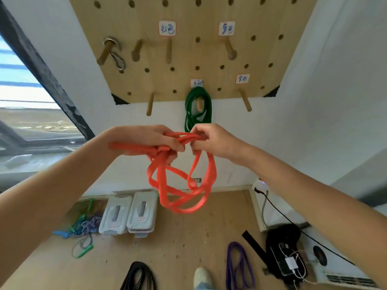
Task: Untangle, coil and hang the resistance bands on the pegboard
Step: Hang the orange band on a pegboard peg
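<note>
Head view shows the red resistance band (180, 181) bunched into several loops that hang down from the two hands, its long axis roughly vertical, with the gathered top running sideways between the hands and one end sticking out past the left palm toward the left. Both forearms reach forward and up, meeting in front of the pegboard (188, 49). Left hand (144, 141) has its fingers curled round the gathered strands, gripping them tightly. Right hand (211, 140), just beside it, pinches the top strands between thumb and bent fingers, so neither hand is open. Right above the hands, a green band (198, 107) hangs coiled on a wooden peg (199, 104) at the board's lower edge; more bare pegs stick out to either side, and a metal carabiner (117, 57) hangs from the peg far up and left. Well below the grip, on the wooden floor (188, 237), lie a purple band (238, 266) to the lower right and a black band (138, 277) almost straight down, with two plastic boxes (129, 212) and a tangle of cords (83, 227) to the lower left.
</note>
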A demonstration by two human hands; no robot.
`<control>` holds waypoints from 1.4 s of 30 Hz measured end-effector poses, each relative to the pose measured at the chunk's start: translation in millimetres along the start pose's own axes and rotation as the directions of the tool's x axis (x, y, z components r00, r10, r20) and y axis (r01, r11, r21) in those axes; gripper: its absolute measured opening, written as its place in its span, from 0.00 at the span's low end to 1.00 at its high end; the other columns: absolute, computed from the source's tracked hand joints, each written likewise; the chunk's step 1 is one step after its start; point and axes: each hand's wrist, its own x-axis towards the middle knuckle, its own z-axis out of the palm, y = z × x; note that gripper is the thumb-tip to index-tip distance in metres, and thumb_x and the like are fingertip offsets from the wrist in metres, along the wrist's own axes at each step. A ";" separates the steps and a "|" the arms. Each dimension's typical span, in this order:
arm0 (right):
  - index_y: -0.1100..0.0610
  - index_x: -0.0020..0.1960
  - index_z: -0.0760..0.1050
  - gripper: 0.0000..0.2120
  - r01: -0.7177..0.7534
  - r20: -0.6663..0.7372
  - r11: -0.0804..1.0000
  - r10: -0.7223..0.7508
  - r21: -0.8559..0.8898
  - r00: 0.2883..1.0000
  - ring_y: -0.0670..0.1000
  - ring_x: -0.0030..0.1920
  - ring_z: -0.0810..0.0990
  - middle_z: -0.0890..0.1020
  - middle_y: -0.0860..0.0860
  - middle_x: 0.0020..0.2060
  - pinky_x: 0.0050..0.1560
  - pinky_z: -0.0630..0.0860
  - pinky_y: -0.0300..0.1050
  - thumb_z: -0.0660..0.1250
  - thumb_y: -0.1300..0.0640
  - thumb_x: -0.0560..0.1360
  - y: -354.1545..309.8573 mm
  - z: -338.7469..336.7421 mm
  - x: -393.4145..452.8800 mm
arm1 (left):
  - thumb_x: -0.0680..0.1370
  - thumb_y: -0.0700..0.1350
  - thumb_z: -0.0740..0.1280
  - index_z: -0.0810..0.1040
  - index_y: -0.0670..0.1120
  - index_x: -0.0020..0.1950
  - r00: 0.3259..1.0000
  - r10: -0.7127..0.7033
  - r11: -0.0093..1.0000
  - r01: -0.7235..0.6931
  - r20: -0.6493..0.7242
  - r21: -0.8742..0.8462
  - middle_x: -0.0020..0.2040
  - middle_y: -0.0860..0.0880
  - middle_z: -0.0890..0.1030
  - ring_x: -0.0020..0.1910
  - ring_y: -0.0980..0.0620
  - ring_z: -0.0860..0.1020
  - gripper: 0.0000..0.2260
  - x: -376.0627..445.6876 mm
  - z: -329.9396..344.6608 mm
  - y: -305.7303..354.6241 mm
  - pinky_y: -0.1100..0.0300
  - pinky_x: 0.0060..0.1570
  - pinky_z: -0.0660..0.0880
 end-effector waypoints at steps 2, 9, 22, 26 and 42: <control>0.55 0.42 0.73 0.06 -0.002 0.021 0.995 0.000 0.099 1.000 0.45 0.32 0.80 0.79 0.48 0.31 0.37 0.78 0.39 0.67 0.65 0.73 3.2 -20.3 7.2 | 0.74 0.48 0.67 0.75 0.44 0.46 0.982 0.001 1.000 -0.005 0.189 0.020 0.39 0.49 0.80 0.39 0.53 0.77 0.08 2.9 -7.2 2.9 0.61 0.42 0.74; 0.55 0.40 0.73 0.08 -0.014 -0.122 0.990 0.031 0.139 0.992 0.40 0.20 0.69 0.74 0.43 0.22 0.23 0.67 0.33 0.67 0.65 0.73 14.5 -58.1 27.7 | 0.59 0.55 0.78 0.73 0.42 0.55 0.978 0.093 0.979 -0.055 0.189 -0.195 0.45 0.48 0.80 0.45 0.50 0.80 0.31 18.4 -34.3 4.1 0.58 0.48 0.77; 0.56 0.44 0.77 0.01 -0.030 -0.106 1.000 0.030 -0.003 0.994 0.38 0.22 0.71 0.74 0.39 0.21 0.26 0.66 0.29 0.68 0.59 0.74 6.4 -83.9 51.7 | 0.70 0.43 0.72 0.73 0.50 0.40 0.751 0.399 0.857 -0.101 -0.526 0.506 0.33 0.51 0.78 0.30 0.54 0.77 0.08 63.6 -58.2 -3.6 0.63 0.32 0.77; 0.55 0.44 0.79 0.02 -0.065 -0.201 0.987 0.034 -0.148 0.979 0.39 0.28 0.73 0.77 0.43 0.28 0.37 0.71 0.39 0.70 0.57 0.72 10.0 -86.8 58.5 | 0.72 0.43 0.71 0.72 0.50 0.42 0.796 0.478 0.780 -0.190 -0.372 0.596 0.32 0.56 0.77 0.31 0.58 0.77 0.07 68.9 -67.3 -6.5 0.68 0.33 0.75; 0.63 0.51 0.77 0.08 -0.052 0.048 0.940 0.038 0.337 0.998 0.46 0.24 0.59 0.63 0.46 0.24 0.24 0.60 0.37 0.70 0.63 0.72 10.5 -109.8 61.3 | 0.72 0.43 0.71 0.76 0.46 0.45 0.895 0.425 0.903 -0.429 -0.134 -0.003 0.24 0.54 0.72 0.24 0.60 0.69 0.06 78.3 -83.7 34.0 0.68 0.27 0.70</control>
